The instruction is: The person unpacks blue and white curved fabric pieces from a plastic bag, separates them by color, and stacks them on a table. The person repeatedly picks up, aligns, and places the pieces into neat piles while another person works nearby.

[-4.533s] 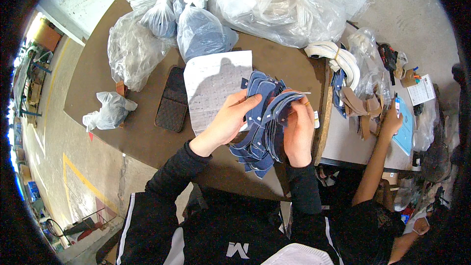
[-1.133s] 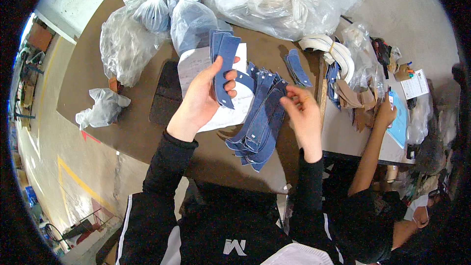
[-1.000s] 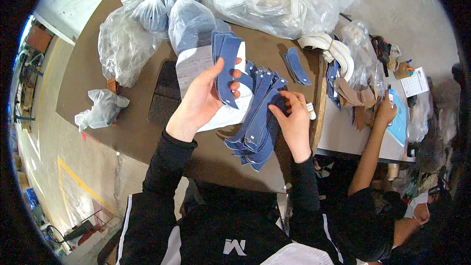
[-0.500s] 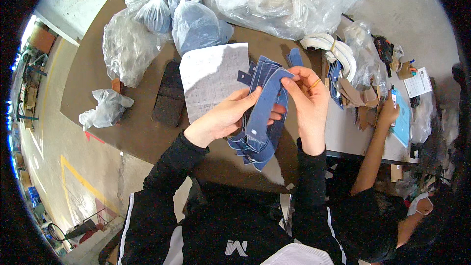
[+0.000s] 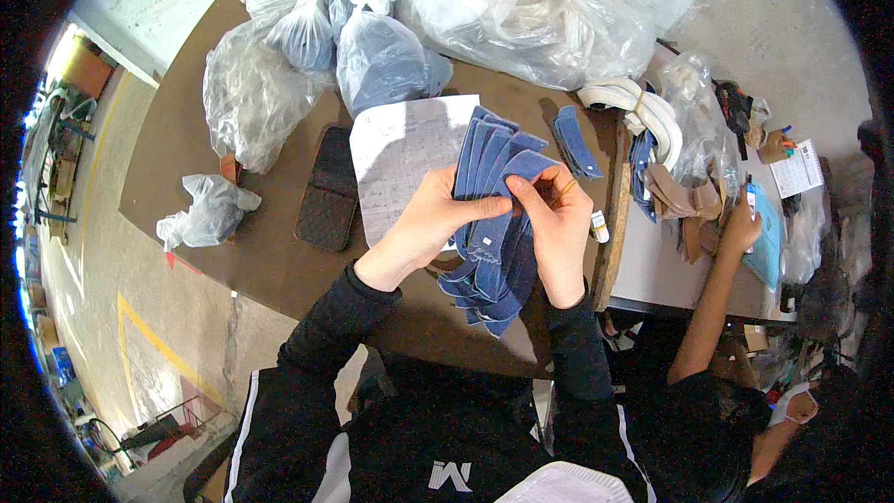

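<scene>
A fanned stack of curved blue denim strips [image 5: 486,256] is held up between my hands over the brown table. My left hand [image 5: 419,228] grips the stack from the left, its thumb lying across the strips. On the other side, my right hand [image 5: 556,233] pinches the end of the front strip between thumb and fingers. Small white tags show on some strips. A smaller pile of denim strips [image 5: 576,142] lies on the table beyond my right hand. Behind the stack is a sheet of white paper [image 5: 396,154], partly covered by it.
A black quilted case [image 5: 326,210] lies left of the paper. Filled plastic bags [image 5: 386,56] line the table's far side, and a small bag [image 5: 207,211] sits at left. At right, a co-worker's hand [image 5: 742,226] rests near a blue packet [image 5: 765,237], beside brown strips [image 5: 682,194] and a white bundle [image 5: 643,112].
The strips in my hands are now spread into a fan. My right hand has moved left and lower, uncovering the small denim pile and a small white object by the table edge.
</scene>
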A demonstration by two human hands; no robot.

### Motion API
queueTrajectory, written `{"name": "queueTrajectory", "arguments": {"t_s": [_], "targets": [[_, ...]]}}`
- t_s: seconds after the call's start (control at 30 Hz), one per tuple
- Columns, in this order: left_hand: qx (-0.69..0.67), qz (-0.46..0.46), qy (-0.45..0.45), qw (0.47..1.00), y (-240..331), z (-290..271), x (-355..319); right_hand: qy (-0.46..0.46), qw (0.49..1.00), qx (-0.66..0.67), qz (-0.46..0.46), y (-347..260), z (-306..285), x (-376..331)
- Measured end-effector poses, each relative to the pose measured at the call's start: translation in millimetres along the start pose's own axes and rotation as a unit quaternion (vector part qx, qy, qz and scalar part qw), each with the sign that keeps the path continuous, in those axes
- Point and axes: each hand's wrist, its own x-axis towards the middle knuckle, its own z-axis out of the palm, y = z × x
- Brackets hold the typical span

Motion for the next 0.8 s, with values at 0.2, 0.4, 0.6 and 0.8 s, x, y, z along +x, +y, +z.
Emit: {"name": "queueTrajectory", "arguments": {"t_s": [0.2,0.4,0.6,0.8], "targets": [[-0.128,-0.034,0.038,0.99,4,0,0,0.035,0.998,0.035,-0.033,0,2,-2],[-0.089,-0.001,0.071,0.993,6,-6,3,-0.035,0.965,0.26,-0.011,-8,-15,2],[-0.029,-0.019,0.042,0.999,1,-3,2,0.0,0.984,0.177,0.035,8,4,-2],[-0.154,-0.043,0.029,0.987,12,2,1,0.009,0.952,0.3,0.064,-4,-15,4]]}}
